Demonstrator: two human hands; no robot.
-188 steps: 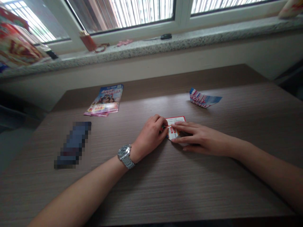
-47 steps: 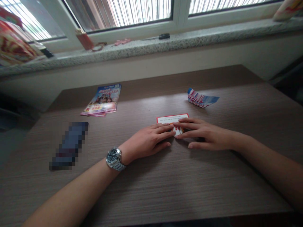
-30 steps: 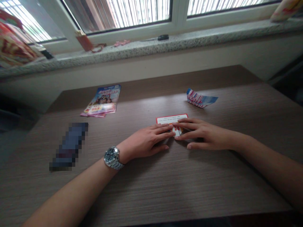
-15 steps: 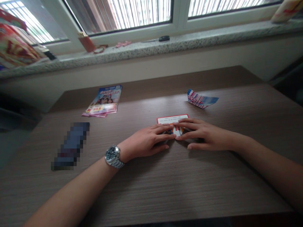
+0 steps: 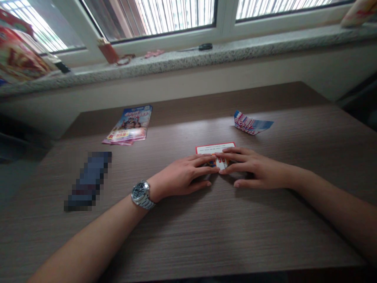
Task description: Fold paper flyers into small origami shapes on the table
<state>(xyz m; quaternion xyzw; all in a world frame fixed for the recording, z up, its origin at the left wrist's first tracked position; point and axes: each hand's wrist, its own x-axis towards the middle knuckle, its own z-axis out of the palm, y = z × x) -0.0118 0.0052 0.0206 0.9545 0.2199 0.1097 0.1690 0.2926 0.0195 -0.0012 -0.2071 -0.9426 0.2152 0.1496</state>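
A small printed paper (image 5: 216,149) with a red edge lies on the brown table (image 5: 188,243); its near part looks folded over, showing a coloured print. My left hand (image 5: 191,173), with a silver watch (image 5: 141,192) on the wrist, rests on the paper's left side, fingers spread. My right hand (image 5: 253,167) presses the right side with its fingertips, fingers apart. The fingertips of both hands nearly meet over the paper and hide part of it. Behind my right hand stands a folded blue and red paper (image 5: 251,125).
A stack of colourful flyers (image 5: 131,124) lies at the back left. Nearer on the left is a dark, blurred-out flat object (image 5: 90,179). Along the window, the stone sill (image 5: 165,65) holds a reddish item (image 5: 108,52), a black-handled tool (image 5: 205,46) and a bright package (image 5: 20,57).
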